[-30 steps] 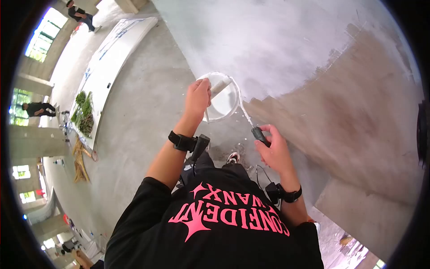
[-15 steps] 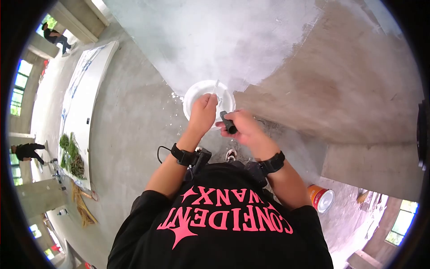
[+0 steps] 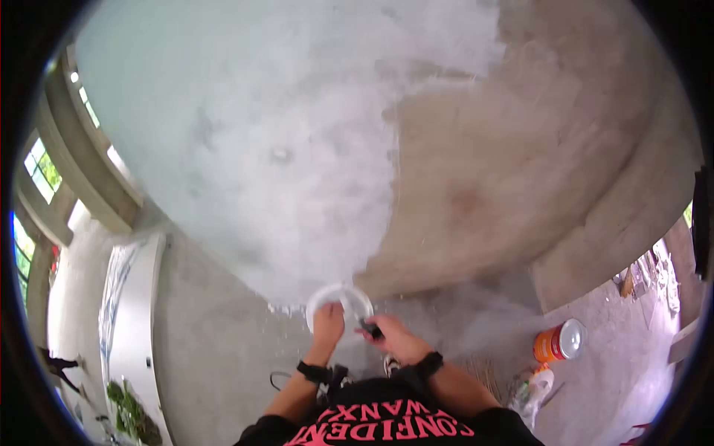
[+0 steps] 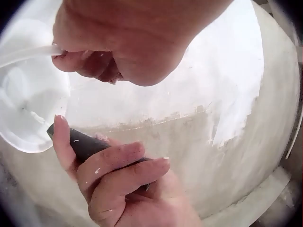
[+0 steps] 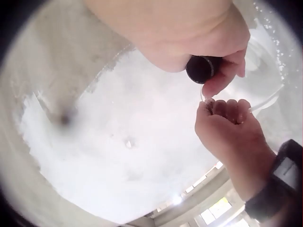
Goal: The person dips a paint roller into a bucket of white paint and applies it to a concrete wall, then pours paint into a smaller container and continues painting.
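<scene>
My left hand point(image 3: 329, 325) grips the curved white carrying handle point(image 4: 28, 56) of a white bucket point(image 4: 35, 147), which hangs at the foot of the wall. Pale, wet-looking white stuff shows inside the bucket in the left wrist view. My right hand point(image 3: 392, 336) holds a dark tool handle point(image 4: 85, 145), its fingers wrapped loosely around the grip beside the bucket's rim. White specks dot those fingers. In the right wrist view the round black butt of the handle point(image 5: 200, 70) points at the camera; the tool's working end is hidden there.
Ahead rises a large wall, white-coated point(image 3: 297, 201) on the left and bare brown point(image 3: 483, 171) on the right. An orange can point(image 3: 549, 346) and a plastic bag point(image 3: 529, 398) stand at right. On the left lie a long white panel point(image 3: 134, 312) and green foliage point(image 3: 128, 407).
The head view has tilted up toward the wall, so hands and bucket appear lower. My right hand has come in close to the left one and the bucket. The orange can has come into view.
</scene>
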Available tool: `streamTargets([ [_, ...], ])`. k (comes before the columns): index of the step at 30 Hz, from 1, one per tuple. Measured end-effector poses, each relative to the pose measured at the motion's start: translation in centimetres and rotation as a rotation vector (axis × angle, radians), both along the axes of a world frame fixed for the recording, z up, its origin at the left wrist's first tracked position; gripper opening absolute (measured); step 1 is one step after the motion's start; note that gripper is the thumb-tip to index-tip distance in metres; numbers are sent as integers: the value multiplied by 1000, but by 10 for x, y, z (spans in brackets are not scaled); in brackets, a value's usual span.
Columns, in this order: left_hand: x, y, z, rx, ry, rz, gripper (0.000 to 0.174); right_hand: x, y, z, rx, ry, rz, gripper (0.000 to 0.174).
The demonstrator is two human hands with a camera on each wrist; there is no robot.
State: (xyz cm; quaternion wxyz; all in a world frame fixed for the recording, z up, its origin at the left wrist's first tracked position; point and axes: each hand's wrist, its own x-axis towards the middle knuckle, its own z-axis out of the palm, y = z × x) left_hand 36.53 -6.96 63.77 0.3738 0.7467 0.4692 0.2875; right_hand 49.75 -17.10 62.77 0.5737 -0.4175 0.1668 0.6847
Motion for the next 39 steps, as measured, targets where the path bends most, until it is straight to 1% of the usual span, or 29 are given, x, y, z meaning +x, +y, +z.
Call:
streamTargets([
  [1, 2, -1, -7, -16, 40, -60, 36, 4, -10, 9, 86, -5, 10, 18],
  [2, 4, -2, -14, -36, 82, -80, 37, 3, -13, 0, 77, 102, -41, 20],
  [3, 10, -4, -20, -50, 125, -100, 38, 0, -28, 34, 200, 59, -54, 17],
  [4, 16, -4, -22, -98, 100, -87, 40, -2, -18, 8, 94, 59, -54, 14],
  [5, 19, -4, -21, -150, 77, -77, 41, -4, -12, -9, 68, 20, -38, 13],
  [6, 19, -7, -22, -173, 68, -75, 41, -6, -17, 8, 0, -47, 93, 14],
  [7, 22, -5, -25, -205, 63, -71, 41, -7, -21, 23, -3, -115, 133, 15],
  [8, 26, -6, -23, -261, 56, -64, 41, -4, -28, 31, 33, -186, 236, 20],
  [9, 30, -6, -25, -317, 48, -56, 40, 0, -32, 31, 69, -285, 275, 28],
  [11, 34, -1, -48, -450, -18, -5, 40, 7, -39, 57, 33, -350, 374, 31],
  [12, 39, -2, -43, -430, -30, -9, 40, 6, -46, 69, 50, -365, 369, 31],
  [14, 39, -8, -23, -672, -57, 31, 40, 1, -56, 89, 101, -582, 383, 37],
  [15, 41, -5, -30, -659, -62, 27, 40, 4, -55, 91, 113, -590, 378, 37],
  [17, 36, -5, -53, -273, -205, -183, 31, 5, -55, 87, 180, -678, 395, 34],
  [18, 38, -5, -44, -195, -208, -200, 31, 7, -47, 79, 110, -686, 439, 33],
  [21, 41, -7, -38, -114, -300, -143, 30, 9, -47, 78, 185, -749, 455, 33],
  [22, 40, -8, -37, -65, -317, -134, 28, 10, -48, 81, 160, -726, 464, 34],
  [23, 39, -8, -35, -59, -319, -117, 28, 10, -49, 79, 170, -728, 479, 34],
  [25, 39, -7, -32, -207, -249, -7, 26, 13, -51, 71, 216, -736, 405, 37],
  [26, 38, -5, -30, -211, -262, 25, 26, 15, -52, 68, 219, -741, 440, 37],
  [28, 37, -1, -22, -553, -230, 158, 22, 20, -56, 61, 328, -702, 441, 38],
  [29, 37, -6, -19, -558, -250, 192, 22, 21, -57, 59, 332, -705, 481, 38],
  [31, 34, -6, -13, -439, -191, 173, 26, 22, -46, 56, 255, -780, 539, 36],
  [32, 35, -3, -15, -431, -212, 205, 26, 25, -39, 55, 271, -791, 573, 36],
  [34, 37, -9, -22, -223, -77, 243, 31, 24, -33, 46, 227, -780, 579, 34],
  [35, 36, -11, -22, -222, -84, 276, 31, 22, -30, 42, 239, -781, 611, 34],
  [37, 37, -24, -11, -152, -12, 267, 34, 20, -29, 29, 241, -894, 620, 32],
  [38, 39, -28, -9, -158, 0, 268, 34, 20, -29, 28, 239, -894, 653, 32],
  [39, 40, -33, -7, -173, -4, 290, 34, 20, -29, 32, 282, -912, 635, 32],
])
